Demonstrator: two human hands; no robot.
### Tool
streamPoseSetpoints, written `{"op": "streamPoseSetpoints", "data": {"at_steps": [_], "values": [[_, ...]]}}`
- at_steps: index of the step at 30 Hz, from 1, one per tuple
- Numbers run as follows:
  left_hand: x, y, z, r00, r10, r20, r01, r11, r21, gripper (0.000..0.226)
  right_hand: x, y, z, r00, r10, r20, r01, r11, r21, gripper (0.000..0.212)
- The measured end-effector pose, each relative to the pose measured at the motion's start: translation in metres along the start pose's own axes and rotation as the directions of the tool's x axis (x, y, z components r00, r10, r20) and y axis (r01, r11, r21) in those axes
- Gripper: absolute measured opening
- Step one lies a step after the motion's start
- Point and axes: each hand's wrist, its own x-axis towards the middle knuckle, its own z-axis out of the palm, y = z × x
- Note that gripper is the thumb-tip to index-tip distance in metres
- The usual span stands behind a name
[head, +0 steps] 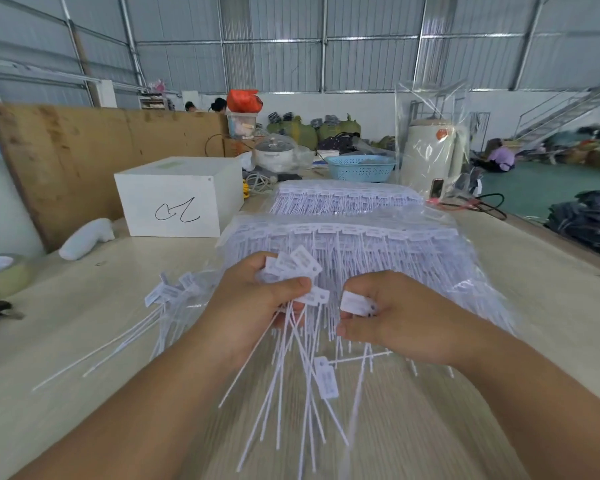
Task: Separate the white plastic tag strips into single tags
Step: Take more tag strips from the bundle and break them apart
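Both hands worked the tags over the desk (551, 306).
I saw my left hand (253, 303) clutching a bundle of tags (291, 268); right hand (392, 317) fingers pinched a single tag (355, 304).

Both forearms reach forward, the hands close together: left hand (257, 299) and right hand (392, 317), fingers curled.

Just one head-worn wide-angle cam here. It looked forward and down, sitting close over the bench (94, 327), with the warehouse stretching behind.
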Motion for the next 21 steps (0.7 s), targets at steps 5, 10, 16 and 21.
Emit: {"op": "streamPoseSetpoints", "data": {"at_steps": [5, 10, 16, 21], "values": [[0.005, 0.001, -0.009, 1.0, -0.02, -0.022, 0.021, 0.999, 0.042, 0.024, 0.0, 0.009, 0.002, 0.991, 0.065, 0.114, -0.053, 0.992, -0.111, 0.016], [0.005, -0.002, -0.007, 0.999, -0.027, -0.025, 0.029, 0.995, 0.098, 0.023, 0.005, 0.013, 0.014, 0.98, 0.091, 0.174, -0.063, 0.985, -0.162, 0.012], [0.006, -0.004, -0.006, 0.999, -0.033, -0.028, 0.036, 0.994, 0.105, 0.023, 0.004, 0.013, 0.021, 0.981, 0.043, 0.187, 0.017, 0.952, -0.306, 0.035], [0.006, -0.003, -0.008, 0.997, 0.025, -0.073, -0.02, 0.998, 0.063, 0.022, 0.003, 0.002, 0.011, 0.998, -0.05, 0.038, 0.058, 0.963, -0.261, 0.028]]}}
